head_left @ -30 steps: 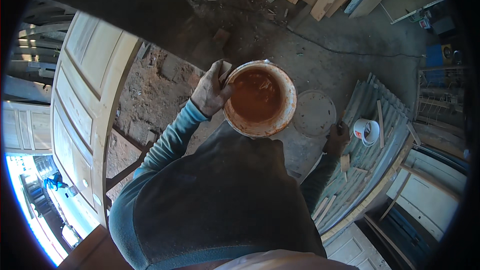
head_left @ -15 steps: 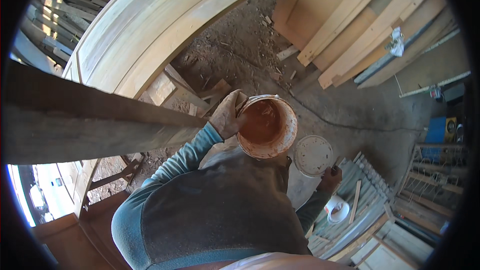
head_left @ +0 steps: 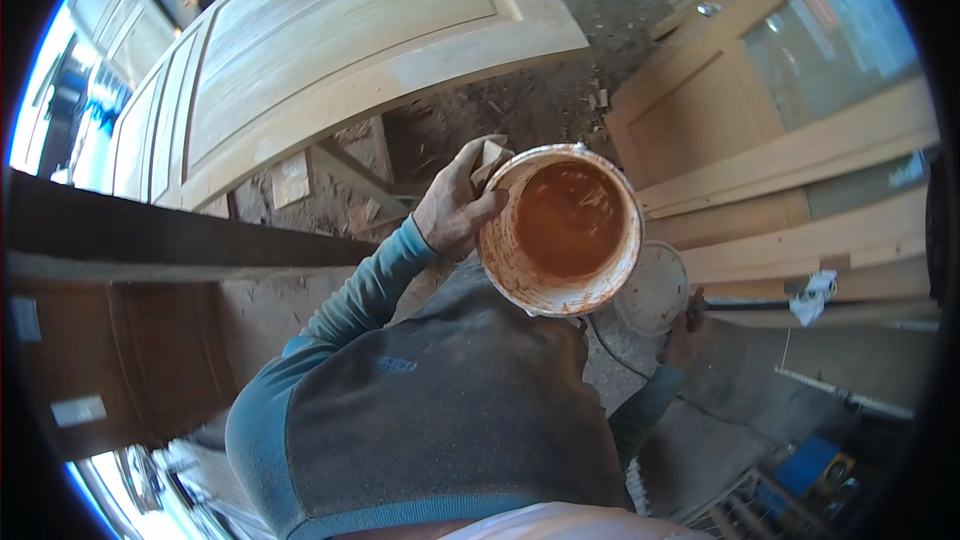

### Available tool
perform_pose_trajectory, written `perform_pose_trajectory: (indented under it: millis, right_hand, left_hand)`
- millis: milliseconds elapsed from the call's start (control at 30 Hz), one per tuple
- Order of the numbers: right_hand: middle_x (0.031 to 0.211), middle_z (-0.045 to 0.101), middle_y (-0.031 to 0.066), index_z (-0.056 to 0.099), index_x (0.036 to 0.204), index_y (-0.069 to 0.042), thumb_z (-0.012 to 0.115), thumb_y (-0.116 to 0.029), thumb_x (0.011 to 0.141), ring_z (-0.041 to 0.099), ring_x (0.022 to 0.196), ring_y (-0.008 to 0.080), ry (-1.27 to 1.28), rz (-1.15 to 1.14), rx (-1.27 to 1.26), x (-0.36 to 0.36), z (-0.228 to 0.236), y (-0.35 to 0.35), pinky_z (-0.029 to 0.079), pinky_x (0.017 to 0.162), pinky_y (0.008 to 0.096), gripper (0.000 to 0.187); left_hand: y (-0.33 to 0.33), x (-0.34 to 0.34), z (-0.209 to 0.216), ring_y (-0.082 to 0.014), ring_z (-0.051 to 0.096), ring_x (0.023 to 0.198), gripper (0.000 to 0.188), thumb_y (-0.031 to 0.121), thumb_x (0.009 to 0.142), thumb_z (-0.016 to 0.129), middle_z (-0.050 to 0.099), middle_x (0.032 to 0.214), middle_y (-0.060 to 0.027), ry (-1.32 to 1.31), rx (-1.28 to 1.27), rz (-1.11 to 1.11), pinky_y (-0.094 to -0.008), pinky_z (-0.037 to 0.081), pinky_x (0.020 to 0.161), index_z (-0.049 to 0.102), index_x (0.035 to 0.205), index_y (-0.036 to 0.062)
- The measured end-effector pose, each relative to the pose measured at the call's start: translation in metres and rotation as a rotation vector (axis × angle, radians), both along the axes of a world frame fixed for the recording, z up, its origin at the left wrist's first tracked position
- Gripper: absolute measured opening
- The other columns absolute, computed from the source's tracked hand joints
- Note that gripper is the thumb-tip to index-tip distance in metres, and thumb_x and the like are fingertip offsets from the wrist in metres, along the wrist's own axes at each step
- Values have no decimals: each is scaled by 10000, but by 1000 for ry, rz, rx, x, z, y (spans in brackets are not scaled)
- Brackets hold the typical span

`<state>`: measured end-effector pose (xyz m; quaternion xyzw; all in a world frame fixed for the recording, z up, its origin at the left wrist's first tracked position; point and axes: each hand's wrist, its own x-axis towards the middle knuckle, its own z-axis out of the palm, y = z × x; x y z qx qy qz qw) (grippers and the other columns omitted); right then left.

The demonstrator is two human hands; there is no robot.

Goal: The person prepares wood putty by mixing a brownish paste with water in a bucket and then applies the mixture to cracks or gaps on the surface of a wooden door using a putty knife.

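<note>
Workshop, dusty grey floor (head_left: 740, 420) with wood scraps under the bench side and a dark cable (head_left: 620, 358) running across it. Pale panelled door (head_left: 340, 50) lies raised at upper left, timber supports (head_left: 350, 175) below it. Long dark beam (head_left: 150, 230) comes in from the left; brown panelled piece (head_left: 165, 350) sits below that. Right side: tan door with glass (head_left: 695, 125), long boards (head_left: 800, 250), white rag (head_left: 815, 295) on the boards. Blue-and-yellow box (head_left: 805, 470) at lower right. Bucket (head_left: 540, 294) is up in front of the person's dark top (head_left: 440, 410), tipped so its mouth faces the camera; reddish-brown liquid (head_left: 567, 225) inside, rim and walls smeared. Left hand (head_left: 460, 202) grips the bucket's left rim, thumb toward the mouth, with a small pale piece (head_left: 489, 160) in the fingers too. Right hand (head_left: 685, 342) has its fingers closed on the edge of a round whitish lid (head_left: 652, 290), just beside the bucket, partly behind it. Pale door's near edge passes beyond the left hand, apart from it; beam reaches near the left forearm. Floor strip runs between pale door and tan door; more floor spreads below the right hand.
</note>
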<state>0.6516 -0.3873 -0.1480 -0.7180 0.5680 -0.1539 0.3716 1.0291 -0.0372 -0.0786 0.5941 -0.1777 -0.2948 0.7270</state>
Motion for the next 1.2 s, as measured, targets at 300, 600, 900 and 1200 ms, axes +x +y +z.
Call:
perform_pose_trajectory:
  millis: [300, 600, 900, 1200]
  right_hand:
    - [1000, 718, 115, 621, 1195, 82, 681, -109, 951, 680, 860, 154, -164, 464, 91, 243, -1, -154, 558, 748, 303, 316]
    - [1025, 738, 105, 617, 1141, 77, 651, -35, 981, 686, 902, 130, -200, 620, 230, 430, -40, -242, 545, 798, 282, 198]
    - [964, 739, 90, 637, 1138, 68, 657, -42, 981, 665, 798, 103, -217, 785, 317, 567, -28, -249, 525, 689, 271, 193]
    - [961, 733, 98, 636, 1132, 77, 667, -57, 965, 676, 812, 117, -25, 1108, 407, 757, -73, -269, 533, 696, 272, 216]
  left_hand:
    - [10, 60, 73, -202, 678, 1107, 549, 156, 924, 617, 704, 1231, -108, 81, 46, 605, -313, 530, 963, 546, 1424, -58]
    - [15, 123, 77, -225, 700, 1072, 432, 171, 974, 615, 695, 1207, -150, -86, -24, 1254, -375, 568, 948, 614, 1332, -70]
    - [22, 145, 66, -193, 640, 1081, 400, 70, 946, 626, 681, 1194, -126, -300, 306, 1430, -339, 492, 1004, 589, 1324, -55]
    - [5, 138, 76, -194, 625, 1144, 430, 79, 956, 621, 659, 1277, -132, -126, 525, 1589, -333, 474, 1042, 568, 1360, -58]
